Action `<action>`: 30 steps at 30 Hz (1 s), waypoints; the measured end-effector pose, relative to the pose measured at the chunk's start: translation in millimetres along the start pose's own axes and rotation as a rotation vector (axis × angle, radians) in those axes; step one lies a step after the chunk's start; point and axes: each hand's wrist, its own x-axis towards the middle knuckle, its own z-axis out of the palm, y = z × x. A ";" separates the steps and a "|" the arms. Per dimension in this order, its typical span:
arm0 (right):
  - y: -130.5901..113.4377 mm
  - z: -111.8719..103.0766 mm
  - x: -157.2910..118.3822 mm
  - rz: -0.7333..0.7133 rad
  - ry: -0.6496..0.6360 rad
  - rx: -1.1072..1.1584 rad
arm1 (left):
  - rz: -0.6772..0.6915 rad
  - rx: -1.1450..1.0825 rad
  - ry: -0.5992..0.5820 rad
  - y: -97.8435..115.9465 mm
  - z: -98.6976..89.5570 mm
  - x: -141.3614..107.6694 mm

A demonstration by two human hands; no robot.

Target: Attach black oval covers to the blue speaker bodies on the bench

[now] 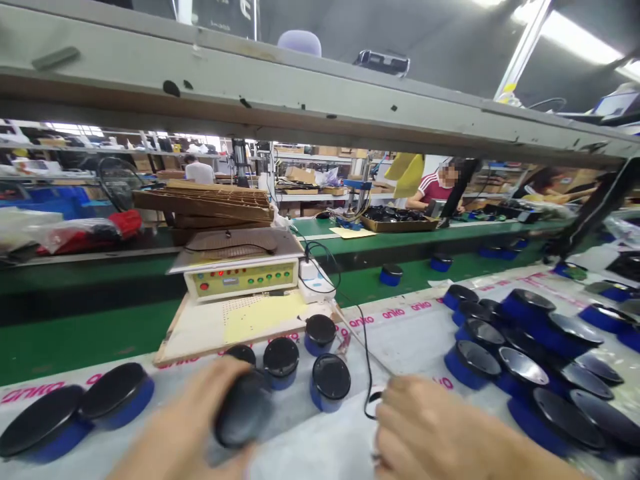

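Observation:
My left hand [187, 417] is wrapped round a round black-topped unit [245, 410], blurred by motion, at the lower middle of the head view. My right hand [425, 427] is closed, fingers curled, to the right of it. Whatever is in its fingers is hidden. A black cable [367, 360] runs down to beside the right fingers, where a small white-and-black piece [376, 395] shows. Beyond my hands stand several round units with black tops and blue sides, among them one unit [330, 381] and another [281, 362].
Many blue-and-black units [473, 363] are grouped at the right. Two more units [117, 393] sit at left. A control box [240, 277] with lit buttons stands on a board [200, 327], beside a white power strip [317, 283]. Behind runs a green belt [357, 287]; a shelf beam [300, 87] crosses overhead.

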 end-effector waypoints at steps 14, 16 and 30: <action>214.7 40.2 13.0 1.339 -0.263 0.084 | -0.076 -0.067 -0.160 3.3 41.0 -5.8; 199.2 31.8 28.2 1.263 -0.212 0.152 | -0.171 -0.278 -0.172 10.5 19.7 5.4; -25.7 -58.0 82.5 0.291 0.093 0.493 | -0.988 -1.868 -0.056 49.1 -55.9 29.1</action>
